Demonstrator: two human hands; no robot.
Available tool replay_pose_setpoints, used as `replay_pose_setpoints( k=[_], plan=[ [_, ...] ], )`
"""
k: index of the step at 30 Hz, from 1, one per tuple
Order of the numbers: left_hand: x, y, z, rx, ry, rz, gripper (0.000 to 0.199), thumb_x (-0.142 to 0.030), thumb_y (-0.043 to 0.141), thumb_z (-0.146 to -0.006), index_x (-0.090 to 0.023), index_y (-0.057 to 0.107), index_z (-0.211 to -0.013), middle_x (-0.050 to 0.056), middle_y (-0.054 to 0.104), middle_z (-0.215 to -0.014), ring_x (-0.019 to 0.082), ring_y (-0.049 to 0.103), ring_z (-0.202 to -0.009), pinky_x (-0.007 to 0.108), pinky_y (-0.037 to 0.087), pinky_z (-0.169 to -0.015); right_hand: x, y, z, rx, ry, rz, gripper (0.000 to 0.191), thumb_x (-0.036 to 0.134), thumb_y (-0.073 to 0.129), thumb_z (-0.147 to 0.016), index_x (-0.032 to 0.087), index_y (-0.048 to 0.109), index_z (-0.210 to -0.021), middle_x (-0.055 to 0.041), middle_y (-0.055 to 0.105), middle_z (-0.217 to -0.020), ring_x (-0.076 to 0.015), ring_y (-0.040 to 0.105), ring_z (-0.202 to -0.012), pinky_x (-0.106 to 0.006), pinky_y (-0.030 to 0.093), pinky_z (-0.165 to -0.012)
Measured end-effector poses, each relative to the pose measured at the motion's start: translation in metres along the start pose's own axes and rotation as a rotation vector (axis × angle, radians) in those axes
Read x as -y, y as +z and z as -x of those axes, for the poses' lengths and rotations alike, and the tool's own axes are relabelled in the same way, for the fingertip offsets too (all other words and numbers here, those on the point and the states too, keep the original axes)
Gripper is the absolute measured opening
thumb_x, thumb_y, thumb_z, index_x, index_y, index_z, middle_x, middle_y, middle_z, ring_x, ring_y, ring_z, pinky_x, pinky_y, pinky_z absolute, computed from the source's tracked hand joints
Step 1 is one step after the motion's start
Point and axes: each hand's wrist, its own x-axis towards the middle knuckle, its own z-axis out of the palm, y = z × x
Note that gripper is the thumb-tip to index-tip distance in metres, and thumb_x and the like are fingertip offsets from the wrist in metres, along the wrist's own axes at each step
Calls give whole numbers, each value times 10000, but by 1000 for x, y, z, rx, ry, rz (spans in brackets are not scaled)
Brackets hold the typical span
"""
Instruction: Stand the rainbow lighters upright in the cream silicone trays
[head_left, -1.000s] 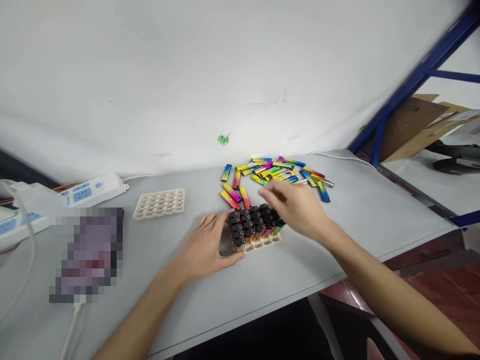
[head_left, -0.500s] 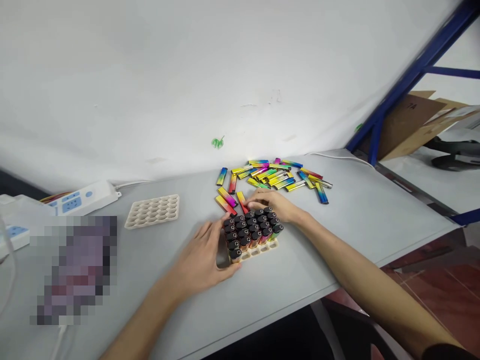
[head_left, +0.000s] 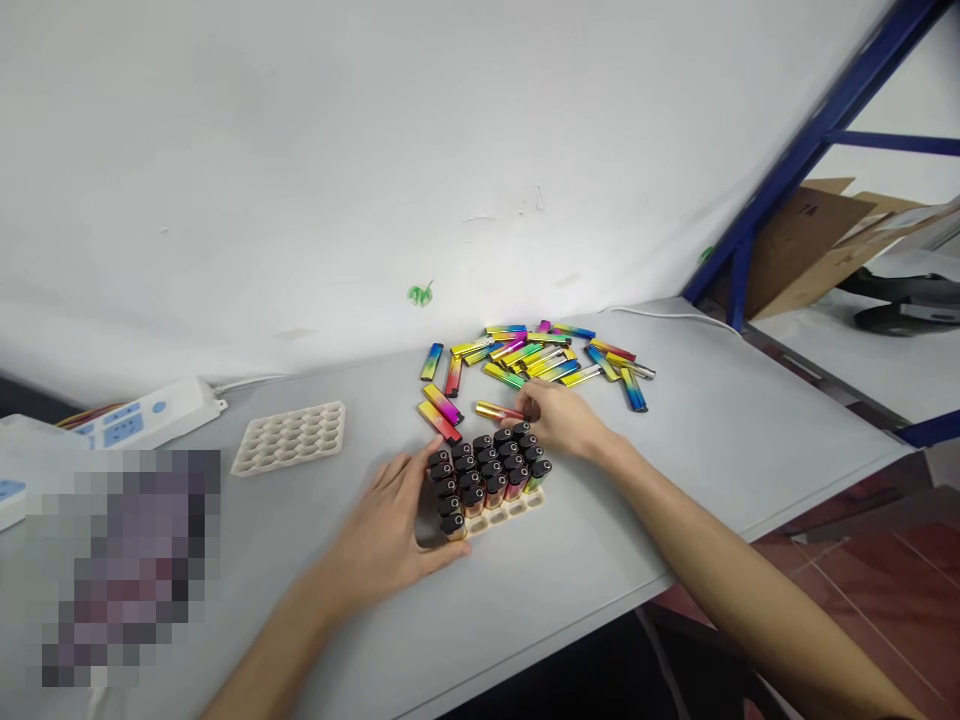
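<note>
Colourful lighters with black tops stand upright in rows in a cream tray (head_left: 517,511), whose front row has several bare slots. My left hand (head_left: 382,520) grips this tray at its left side, thumb at the front corner and fingers toward the back. Just behind the tray, my right hand (head_left: 559,412) has its fingers closed on the dark end of a gold-and-red lighter (head_left: 497,410), which points left; the fingertips are partly hidden. Two loose lighters, one yellow-and-red (head_left: 439,422) and one yellow-and-magenta (head_left: 444,404), lie left of it.
A pile of loose lighters (head_left: 540,358) lies along the wall. Another cream tray (head_left: 289,438), with bare slots, is on the left of the grey table (head_left: 600,555). Beyond it are a white power strip (head_left: 154,418) and a blurred-out object (head_left: 135,570). A blue frame (head_left: 739,270) stands right.
The gold-and-red lighter has turned from pointing away to lying sideways, with my right hand now on its dark end. My left hand stays on the tray. The view has shifted slightly.
</note>
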Motion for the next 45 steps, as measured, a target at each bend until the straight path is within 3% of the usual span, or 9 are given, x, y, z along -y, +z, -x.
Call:
replay_pose_setpoints(
  k=[7, 10, 12, 15, 18, 23, 31, 38, 45],
  plan=[
    [-1, -1, 1, -17, -11, 22, 993, -566, 740, -734, -251, 241, -1533, 114, 556, -1259, 346, 510, -1224, 486, 441, -1020, 6, -4, -3, -106, 118, -862, 293, 460, 651, -845, 206, 525, -917, -61, 698, -900, -196, 675, -817, -364, 526, -764],
    [-1, -1, 1, -22, -7, 25, 999, -568, 746, -728, -268, 239, -1535, 110, 561, -1260, 347, 520, -1217, 482, 457, -1000, 11, 0, -2, -98, 166, -1070, 318, 514, 631, -855, 239, 484, -923, 41, 577, -715, -122, 588, -590, -275, 496, -562],
    [0, -2, 0, -15, -8, 19, 1009, -575, 743, -729, -281, 220, -1540, 107, 563, -1262, 346, 526, -1212, 485, 463, -994, 12, 4, -1, -70, 205, -1150, 333, 540, 621, -854, 258, 453, -907, 91, 439, -642, -64, 398, -440, -197, 339, -412],
    [-1, -4, 0, -11, -7, 10, 1025, -588, 750, -716, -289, 218, -1540, 111, 560, -1280, 350, 535, -1206, 487, 470, -985, 12, 9, -2, -8, 253, -1194, 347, 547, 602, -865, 256, 414, -868, 101, 406, -636, -40, 227, -411, -177, 171, -381],
    [-3, -6, -1, -7, -14, 6, 1013, -571, 761, -714, -288, 236, -1533, 112, 561, -1284, 350, 539, -1206, 481, 472, -984, 12, 10, -2, 9, 250, -1168, 341, 541, 603, -867, 256, 416, -880, 93, 466, -624, -48, 238, -407, -185, 168, -385],
    [-2, -7, 0, 19, -21, 14, 1012, -563, 744, -738, -281, 197, -1541, 110, 552, -1282, 334, 522, -1217, 475, 459, -1007, 14, 8, -1, 46, 304, -1234, 404, 627, 506, -890, 223, 526, -888, 110, 257, -522, -58, 132, -392, -205, 125, -376],
    [0, -6, -1, 6, -1, 19, 997, -543, 756, -734, -286, 222, -1535, 103, 558, -1271, 332, 526, -1219, 466, 464, -1007, 16, 9, 0, 33, 275, -1209, 362, 577, 633, -832, 261, 478, -915, 103, 391, -563, -61, 246, -384, -185, 180, -363],
    [2, -7, -2, 16, 19, 22, 919, -533, 731, -766, -276, 261, -1513, 102, 542, -1317, 319, 494, -1259, 458, 444, -1046, 17, 14, -1, 30, 390, -1202, 587, 650, 423, -901, 217, 321, -517, 74, 166, -450, -67, 121, -394, -240, 80, -389],
    [1, -7, -1, -1, 32, 30, 931, -505, 752, -751, -271, 271, -1513, 107, 545, -1324, 322, 506, -1244, 463, 455, -1032, 16, 16, -5, -3, 452, -1244, 516, 510, 392, -921, 228, 292, -500, 70, 173, -421, -70, 103, -376, -240, 74, -373]
  ],
)
